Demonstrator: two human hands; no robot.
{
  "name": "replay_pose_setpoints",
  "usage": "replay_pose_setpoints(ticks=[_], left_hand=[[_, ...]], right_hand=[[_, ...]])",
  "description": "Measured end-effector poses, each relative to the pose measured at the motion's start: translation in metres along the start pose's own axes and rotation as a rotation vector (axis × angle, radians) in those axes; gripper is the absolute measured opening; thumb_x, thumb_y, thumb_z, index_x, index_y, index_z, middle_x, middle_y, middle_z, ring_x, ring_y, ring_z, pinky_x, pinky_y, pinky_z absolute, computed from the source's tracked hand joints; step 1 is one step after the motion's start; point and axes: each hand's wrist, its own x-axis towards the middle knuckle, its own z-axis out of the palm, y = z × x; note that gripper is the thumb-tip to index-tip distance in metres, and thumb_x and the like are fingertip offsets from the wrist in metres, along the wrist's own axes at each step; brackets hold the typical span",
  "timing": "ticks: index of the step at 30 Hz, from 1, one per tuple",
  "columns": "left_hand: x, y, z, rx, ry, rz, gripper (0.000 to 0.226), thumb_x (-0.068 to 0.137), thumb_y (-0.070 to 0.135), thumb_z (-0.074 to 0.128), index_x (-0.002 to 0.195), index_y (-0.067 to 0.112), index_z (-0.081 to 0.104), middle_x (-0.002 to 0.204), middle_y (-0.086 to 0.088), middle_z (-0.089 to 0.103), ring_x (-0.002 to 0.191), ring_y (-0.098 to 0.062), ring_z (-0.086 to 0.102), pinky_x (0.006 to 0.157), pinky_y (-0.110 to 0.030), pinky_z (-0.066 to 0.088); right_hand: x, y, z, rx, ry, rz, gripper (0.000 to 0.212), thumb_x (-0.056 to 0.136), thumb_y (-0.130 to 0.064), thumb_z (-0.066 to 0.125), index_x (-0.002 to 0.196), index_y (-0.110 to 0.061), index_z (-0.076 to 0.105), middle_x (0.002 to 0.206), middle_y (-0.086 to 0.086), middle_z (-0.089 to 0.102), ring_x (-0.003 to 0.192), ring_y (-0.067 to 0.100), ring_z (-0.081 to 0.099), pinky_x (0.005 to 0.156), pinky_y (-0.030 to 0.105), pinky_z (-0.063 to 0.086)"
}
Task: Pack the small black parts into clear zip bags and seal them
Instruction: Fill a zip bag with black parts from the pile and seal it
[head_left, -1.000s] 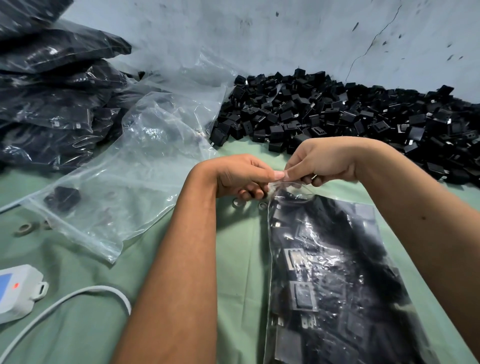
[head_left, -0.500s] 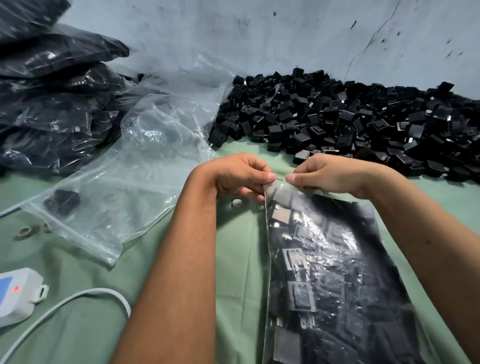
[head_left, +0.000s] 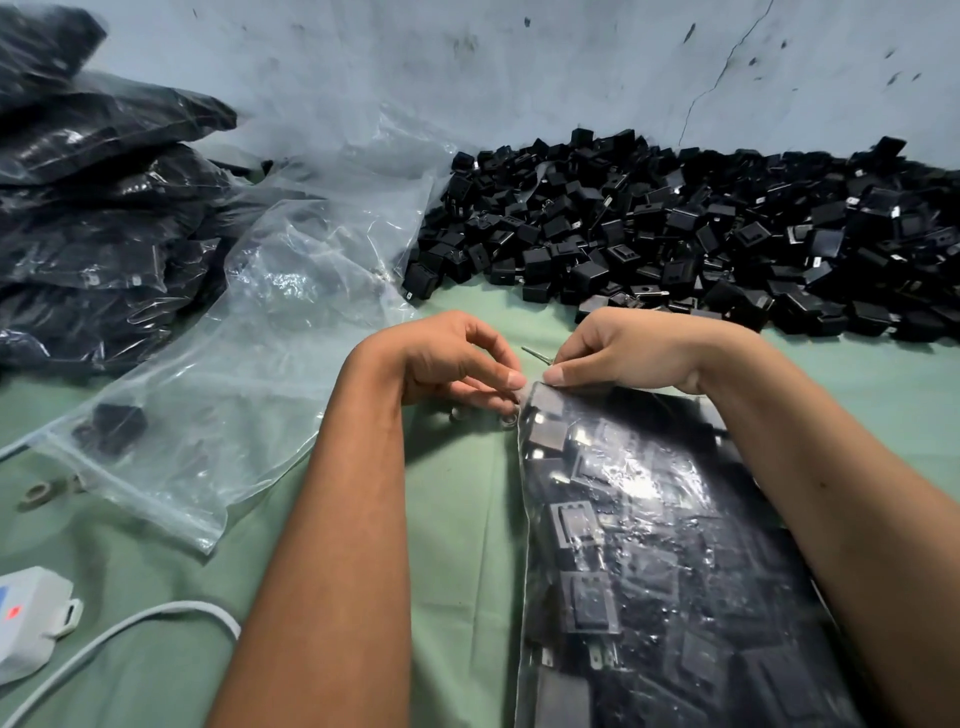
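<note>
A clear zip bag full of small black parts lies flat on the green cloth in front of me. My left hand pinches the bag's far left corner at the zip strip. My right hand pinches the same top edge just beside it, fingertips almost touching the left ones. A big heap of loose black parts lies against the wall behind my hands.
Empty clear zip bags lie crumpled to the left, one with a black part inside. Filled bags are stacked at the far left. A white device with a cable sits near left. Small rings lie on the cloth.
The bag's top edge, lifted a second ago, has come down flat on the cloth. Both hands have lowered with it and still pinch the left end of the zip strip.
</note>
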Motion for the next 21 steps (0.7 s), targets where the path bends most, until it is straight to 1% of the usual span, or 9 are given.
replay_pose_setpoints(ticks=[4, 6, 8, 10, 12, 14, 16, 18, 21], left_hand=[[0.001, 0.001, 0.002, -0.009, 0.028, -0.018, 0.015, 0.086, -0.011, 0.072, 0.09, 0.001, 0.064, 0.07, -0.015, 0.073, 0.06, -0.018, 0.075, 0.043, -0.019, 0.052], [0.002, 0.001, 0.003, 0.002, 0.038, -0.019, 0.018, 0.086, -0.012, 0.071, 0.09, 0.003, 0.063, 0.071, -0.013, 0.073, 0.06, -0.017, 0.074, 0.044, -0.02, 0.053], [0.004, 0.001, 0.004, 0.012, 0.052, -0.01, 0.02, 0.088, -0.016, 0.066, 0.089, 0.003, 0.061, 0.066, -0.01, 0.071, 0.056, -0.016, 0.072, 0.046, -0.018, 0.053], [0.005, 0.001, 0.004, 0.033, 0.054, 0.0, 0.023, 0.09, -0.019, 0.058, 0.087, 0.004, 0.06, 0.061, -0.007, 0.069, 0.052, -0.014, 0.07, 0.044, -0.016, 0.051], [0.004, 0.001, 0.003, 0.052, 0.036, 0.005, 0.024, 0.091, -0.019, 0.057, 0.086, 0.004, 0.06, 0.061, -0.006, 0.067, 0.051, -0.012, 0.069, 0.044, -0.015, 0.051], [0.002, 0.001, 0.0, 0.049, 0.031, 0.007, 0.022, 0.091, -0.018, 0.058, 0.088, 0.004, 0.062, 0.062, -0.006, 0.068, 0.052, -0.012, 0.069, 0.045, -0.015, 0.052], [0.002, 0.0, -0.001, 0.038, 0.038, 0.019, 0.021, 0.091, -0.017, 0.059, 0.09, 0.004, 0.061, 0.064, -0.007, 0.068, 0.053, -0.012, 0.069, 0.046, -0.015, 0.052], [0.002, 0.0, -0.002, 0.031, 0.029, 0.037, 0.022, 0.091, -0.017, 0.058, 0.09, 0.006, 0.06, 0.064, -0.007, 0.066, 0.052, -0.012, 0.068, 0.044, -0.016, 0.051], [0.003, -0.001, -0.003, 0.029, 0.006, 0.054, 0.023, 0.092, -0.016, 0.06, 0.089, 0.007, 0.058, 0.062, -0.005, 0.065, 0.052, -0.011, 0.066, 0.042, -0.017, 0.049]], right_hand=[[0.004, 0.001, -0.001, 0.027, 0.008, 0.026, 0.047, 0.097, -0.04, 0.068, 0.058, -0.016, 0.057, 0.058, -0.004, 0.045, 0.056, 0.012, 0.038, 0.068, 0.032, 0.034], [0.006, 0.0, -0.001, 0.031, 0.012, 0.034, 0.048, 0.098, -0.043, 0.067, 0.061, -0.015, 0.054, 0.058, -0.002, 0.044, 0.056, 0.014, 0.037, 0.069, 0.033, 0.033], [0.01, -0.005, 0.0, 0.004, 0.02, 0.023, 0.051, 0.096, -0.049, 0.067, 0.062, -0.012, 0.054, 0.059, -0.002, 0.042, 0.057, 0.013, 0.035, 0.065, 0.031, 0.032], [0.015, -0.01, 0.001, -0.022, -0.002, 0.007, 0.05, 0.091, -0.056, 0.07, 0.075, -0.008, 0.069, 0.067, 0.0, 0.048, 0.066, 0.013, 0.041, 0.069, 0.031, 0.035], [0.02, -0.014, 0.001, -0.014, -0.033, -0.005, 0.035, 0.087, -0.057, 0.073, 0.09, -0.023, 0.081, 0.075, 0.0, 0.056, 0.075, 0.015, 0.046, 0.076, 0.034, 0.038], [0.022, -0.014, -0.001, 0.05, -0.067, -0.001, 0.028, 0.083, -0.057, 0.076, 0.089, -0.03, 0.083, 0.069, -0.004, 0.05, 0.068, 0.012, 0.041, 0.071, 0.034, 0.034], [0.025, -0.012, -0.003, 0.113, -0.093, 0.01, 0.035, 0.075, -0.059, 0.078, 0.09, -0.028, 0.083, 0.063, -0.007, 0.046, 0.062, 0.012, 0.034, 0.063, 0.033, 0.026], [0.027, -0.01, -0.005, 0.148, -0.116, 0.017, 0.04, 0.07, -0.059, 0.08, 0.09, -0.024, 0.083, 0.062, -0.007, 0.046, 0.061, 0.014, 0.03, 0.061, 0.037, 0.018], [0.03, -0.007, -0.006, 0.183, -0.125, 0.027, 0.028, 0.073, -0.051, 0.082, 0.076, -0.023, 0.081, 0.057, -0.009, 0.048, 0.056, 0.012, 0.031, 0.057, 0.035, 0.018]])
